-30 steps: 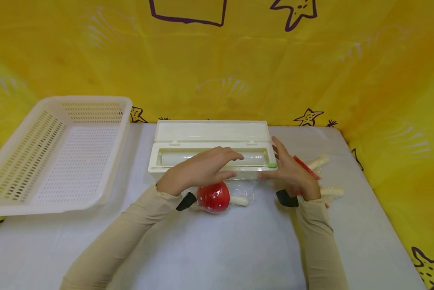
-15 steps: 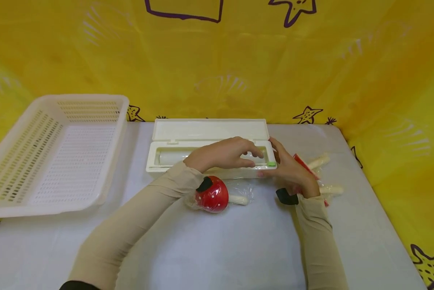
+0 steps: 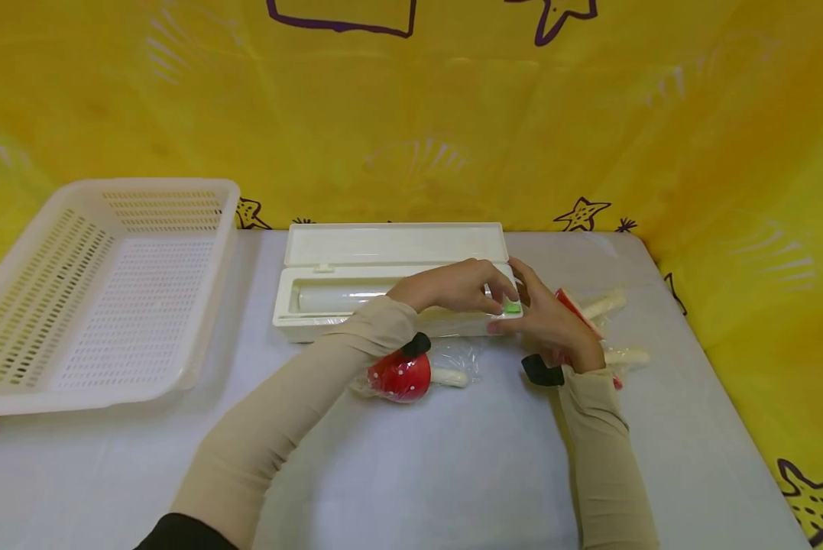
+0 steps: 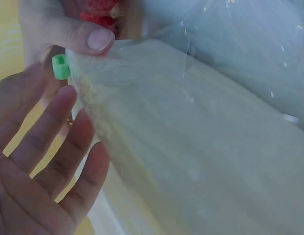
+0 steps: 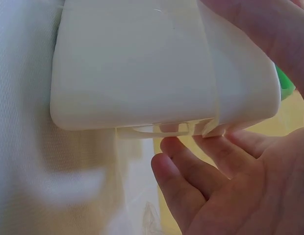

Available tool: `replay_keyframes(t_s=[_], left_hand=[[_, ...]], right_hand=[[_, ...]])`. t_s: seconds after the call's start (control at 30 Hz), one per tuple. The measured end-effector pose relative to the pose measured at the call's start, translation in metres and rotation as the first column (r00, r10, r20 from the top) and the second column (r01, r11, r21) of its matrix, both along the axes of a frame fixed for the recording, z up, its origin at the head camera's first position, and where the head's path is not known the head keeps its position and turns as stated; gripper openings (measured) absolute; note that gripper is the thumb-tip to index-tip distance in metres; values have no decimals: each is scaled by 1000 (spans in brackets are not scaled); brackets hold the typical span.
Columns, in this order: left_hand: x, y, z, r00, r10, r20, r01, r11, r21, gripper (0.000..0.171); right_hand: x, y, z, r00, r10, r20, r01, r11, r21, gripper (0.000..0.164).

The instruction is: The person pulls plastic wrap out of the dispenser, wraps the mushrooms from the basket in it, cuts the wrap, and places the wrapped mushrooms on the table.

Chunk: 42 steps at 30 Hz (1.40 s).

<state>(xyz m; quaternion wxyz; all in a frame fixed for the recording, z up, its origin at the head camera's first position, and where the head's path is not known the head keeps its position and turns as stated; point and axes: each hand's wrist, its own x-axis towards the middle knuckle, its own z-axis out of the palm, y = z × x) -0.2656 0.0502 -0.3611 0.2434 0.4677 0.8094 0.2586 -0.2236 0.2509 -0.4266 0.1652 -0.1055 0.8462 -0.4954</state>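
A white cling film dispenser (image 3: pixel 308 330) lies lengthwise on the table, its lid (image 3: pixel 397 243) tipped back and a film roll (image 3: pixel 335 298) inside. My right hand (image 3: pixel 555 325) grips its right end, thumb on the front and fingers behind. Over the right part of the roll reaches my left hand (image 3: pixel 455 284), fingertips close to the green slider (image 3: pixel 513 308). The left wrist view shows the left hand's fingers (image 4: pixel 68 156) spread and holding nothing, beside film (image 4: pixel 191 127) over the front. In front lies a film-wrapped red toy mushroom (image 3: pixel 403 378) with white dots, partly behind the left sleeve.
A white slotted basket (image 3: pixel 201 321) stands at the left. More wrapped red-and-white toy mushrooms (image 3: pixel 627 357) lie to the right, partly behind my right hand. A yellow patterned cloth (image 3: pixel 411 114) hangs behind the table (image 3: pixel 418 473).
My left hand has moved right along the dispenser, from above the roll's middle to near the green slider. The right hand stays at the right end.
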Motion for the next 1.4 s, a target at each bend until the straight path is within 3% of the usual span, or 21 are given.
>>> replay_keyframes(t_s=[0.33, 0.63, 0.87, 1.4], left_hand=[[0, 15, -7, 1000, 18, -18, -18, 1000, 16, 29], [4, 16, -4, 993, 76, -94, -80, 996, -34, 20], [2, 14, -5, 993, 110, -53, -112, 993, -31, 17], [-2, -11, -1, 993, 114, 29, -112, 992, -59, 13]], right_hand=[[1, 0, 2, 1000, -10, -26, 11, 998, 57, 120], [2, -1, 1, 1000, 15, -3, -15, 998, -66, 116], [0, -2, 1, 1000, 16, 0, -16, 997, -71, 116], [0, 1, -2, 999, 13, -32, -15, 998, -56, 113]])
